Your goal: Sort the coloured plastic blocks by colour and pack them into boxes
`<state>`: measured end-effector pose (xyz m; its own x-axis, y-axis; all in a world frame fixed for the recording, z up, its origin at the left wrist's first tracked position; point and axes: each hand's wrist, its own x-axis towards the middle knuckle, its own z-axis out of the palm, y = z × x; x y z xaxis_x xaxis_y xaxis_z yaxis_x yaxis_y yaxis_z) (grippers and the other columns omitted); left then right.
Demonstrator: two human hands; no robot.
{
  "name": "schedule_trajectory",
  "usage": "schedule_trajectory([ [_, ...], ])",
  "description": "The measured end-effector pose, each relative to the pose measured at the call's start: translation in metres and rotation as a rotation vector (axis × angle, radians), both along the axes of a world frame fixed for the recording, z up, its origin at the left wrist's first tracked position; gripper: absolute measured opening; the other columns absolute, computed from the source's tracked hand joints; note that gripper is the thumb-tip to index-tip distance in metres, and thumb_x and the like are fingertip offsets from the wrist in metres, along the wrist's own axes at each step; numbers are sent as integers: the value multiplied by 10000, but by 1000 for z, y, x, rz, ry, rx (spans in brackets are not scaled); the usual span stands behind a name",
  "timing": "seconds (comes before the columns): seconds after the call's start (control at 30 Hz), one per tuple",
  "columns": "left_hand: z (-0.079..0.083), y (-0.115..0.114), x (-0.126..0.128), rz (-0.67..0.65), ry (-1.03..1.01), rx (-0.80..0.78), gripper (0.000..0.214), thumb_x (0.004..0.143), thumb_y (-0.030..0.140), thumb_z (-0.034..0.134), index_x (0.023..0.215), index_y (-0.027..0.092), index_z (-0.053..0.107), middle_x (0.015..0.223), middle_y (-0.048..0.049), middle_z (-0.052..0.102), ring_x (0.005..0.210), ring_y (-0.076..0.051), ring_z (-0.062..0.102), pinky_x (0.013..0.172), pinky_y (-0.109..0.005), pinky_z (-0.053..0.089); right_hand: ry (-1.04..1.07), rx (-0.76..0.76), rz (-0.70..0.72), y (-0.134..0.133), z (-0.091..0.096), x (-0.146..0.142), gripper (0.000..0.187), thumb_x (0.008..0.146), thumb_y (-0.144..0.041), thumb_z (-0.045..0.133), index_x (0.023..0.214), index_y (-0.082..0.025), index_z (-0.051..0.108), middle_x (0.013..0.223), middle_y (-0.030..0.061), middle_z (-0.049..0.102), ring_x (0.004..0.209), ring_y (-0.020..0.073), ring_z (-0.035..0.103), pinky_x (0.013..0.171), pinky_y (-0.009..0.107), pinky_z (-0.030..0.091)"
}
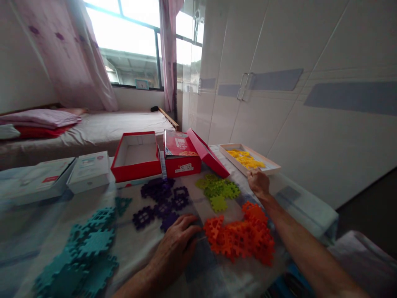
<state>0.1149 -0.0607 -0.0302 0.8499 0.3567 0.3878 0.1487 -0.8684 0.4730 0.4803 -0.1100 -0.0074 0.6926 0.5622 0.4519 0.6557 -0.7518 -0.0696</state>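
My right hand grips the near edge of a shallow box tray, its fingers closed at the rim. Yellow interlocking plastic tiles lie inside that tray. Palm down on the cloth, my left hand rests with fingers loosely stretched and nothing in them. It lies between a purple pile of tiles and an orange pile. Lime-green tiles are heaped behind the orange ones. At the left, teal tiles spread across the cloth.
An open red box and a red box with a printed top stand at the back. A red lid leans against the latter. White boxes sit at left. Beyond are a bed and a wardrobe.
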Motion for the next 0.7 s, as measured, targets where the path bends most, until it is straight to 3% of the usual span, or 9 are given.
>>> schedule_trajectory([
  [0.57, 0, 2, -1, -21, 16, -5, 318, 816, 85, 475, 1059, 212, 635, 1203, -65, 585, 1136, -202, 519, 960, -371, 463, 57, -9, 103, -9, -14, -3, 302, 897, -229, 401, 889, -148, 691, 980, 91, 655, 847, 172, 602, 716, 244, 407],
  [0.7, 1, 1, -1, -2, 21, -16, 325, 802, 83, 484, 1053, 216, 643, 1208, -65, 586, 1137, -206, 522, 962, -375, 464, 44, 27, 89, -13, -11, -6, 305, 898, -254, 408, 1001, -151, 675, 1061, 102, 618, 892, 176, 601, 731, 248, 428],
])
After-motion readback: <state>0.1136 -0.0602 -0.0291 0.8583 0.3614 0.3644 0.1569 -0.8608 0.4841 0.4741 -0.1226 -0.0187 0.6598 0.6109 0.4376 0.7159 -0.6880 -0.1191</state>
